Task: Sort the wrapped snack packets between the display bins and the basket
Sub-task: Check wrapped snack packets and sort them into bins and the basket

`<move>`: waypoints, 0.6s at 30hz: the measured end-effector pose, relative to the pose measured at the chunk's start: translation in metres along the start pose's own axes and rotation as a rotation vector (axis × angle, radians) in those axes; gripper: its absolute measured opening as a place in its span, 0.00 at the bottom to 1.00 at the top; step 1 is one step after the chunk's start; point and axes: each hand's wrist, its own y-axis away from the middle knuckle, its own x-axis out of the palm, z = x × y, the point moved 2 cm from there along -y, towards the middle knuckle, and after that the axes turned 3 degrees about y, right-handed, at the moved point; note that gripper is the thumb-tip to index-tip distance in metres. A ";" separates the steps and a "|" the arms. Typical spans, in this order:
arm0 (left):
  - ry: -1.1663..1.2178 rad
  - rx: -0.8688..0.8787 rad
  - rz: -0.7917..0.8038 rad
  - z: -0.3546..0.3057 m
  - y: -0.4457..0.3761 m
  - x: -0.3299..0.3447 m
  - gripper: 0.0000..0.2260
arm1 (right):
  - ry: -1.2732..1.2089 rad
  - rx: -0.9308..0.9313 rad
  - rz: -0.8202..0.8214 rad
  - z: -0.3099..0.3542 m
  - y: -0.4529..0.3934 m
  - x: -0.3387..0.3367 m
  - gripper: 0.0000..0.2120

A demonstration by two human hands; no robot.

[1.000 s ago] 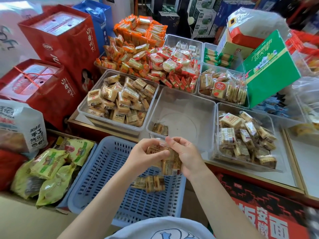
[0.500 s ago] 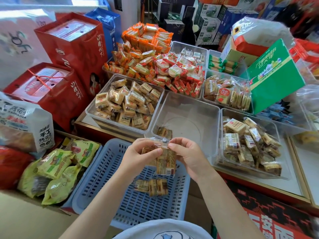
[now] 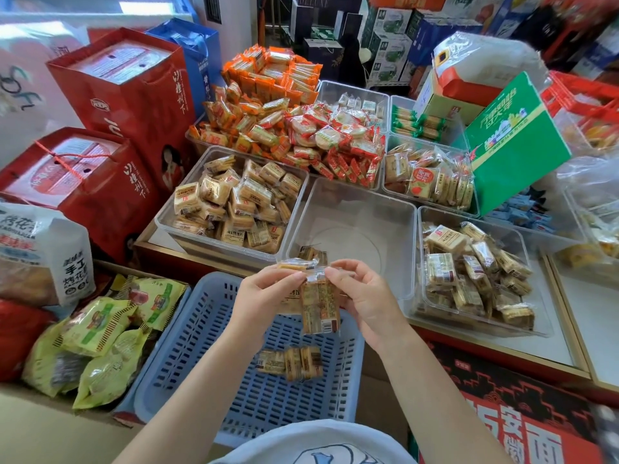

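Observation:
Over the blue slotted basket (image 3: 187, 356), my left hand (image 3: 264, 296) and my right hand (image 3: 365, 299) together pinch the top edge of a clear-wrapped brown snack packet (image 3: 320, 306) that hangs down between them. My left hand also holds another packet (image 3: 294, 264) against its fingers. A few matching packets (image 3: 291, 361) lie on the basket floor. The clear bin (image 3: 361, 212) just beyond my hands holds one packet (image 3: 311, 252) at its near edge. Bins full of similar packets stand to its left (image 3: 234, 202) and right (image 3: 469, 269).
Further bins of orange and red packets (image 3: 301, 128) fill the back. Red gift boxes (image 3: 127, 105) stand at the left, green snack bags (image 3: 100, 339) beside the basket. A green carton (image 3: 512, 139) leans at the right.
The hands and the hanging packet stay together over the basket; the packet now hangs straighter. The camera has tilted a little, shifting the scene down.

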 end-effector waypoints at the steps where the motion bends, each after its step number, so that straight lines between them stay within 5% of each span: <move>1: 0.007 -0.001 -0.003 -0.001 0.000 -0.001 0.05 | 0.017 0.010 0.012 -0.001 0.000 -0.001 0.04; 8: -0.003 -0.007 0.018 -0.005 0.000 0.005 0.13 | -0.107 0.030 -0.035 0.001 -0.001 -0.005 0.09; 13: -0.022 -0.045 -0.110 0.000 -0.002 0.006 0.06 | 0.071 -0.028 -0.083 -0.001 -0.002 -0.002 0.06; 18: 0.013 -0.080 -0.196 0.002 -0.001 0.005 0.05 | 0.478 -0.017 0.112 -0.010 -0.002 0.006 0.35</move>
